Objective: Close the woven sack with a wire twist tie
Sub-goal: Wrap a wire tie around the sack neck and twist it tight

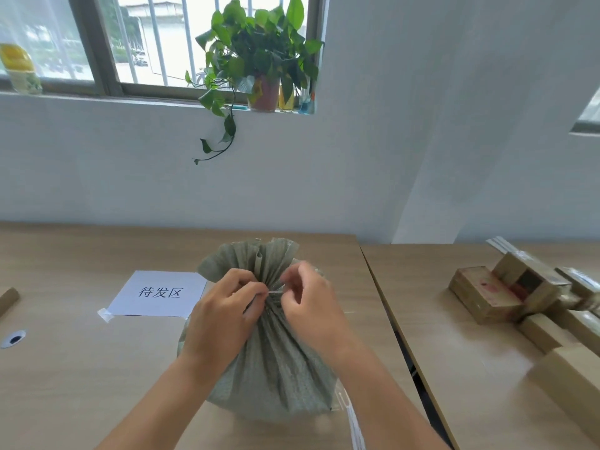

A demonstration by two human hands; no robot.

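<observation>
Wooden desk: one woven sack; left hand, right hand pinching one wire tie.

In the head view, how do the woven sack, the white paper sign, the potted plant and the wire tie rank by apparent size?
Largest to smallest:
1. woven sack
2. potted plant, though it stands farther away, so its true size is unsure
3. white paper sign
4. wire tie

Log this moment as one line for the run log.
step: tying neck | sack: on table, neck gathered | tie: at neck, between both hands | left hand: pinching tie | right hand: pinching tie
</observation>
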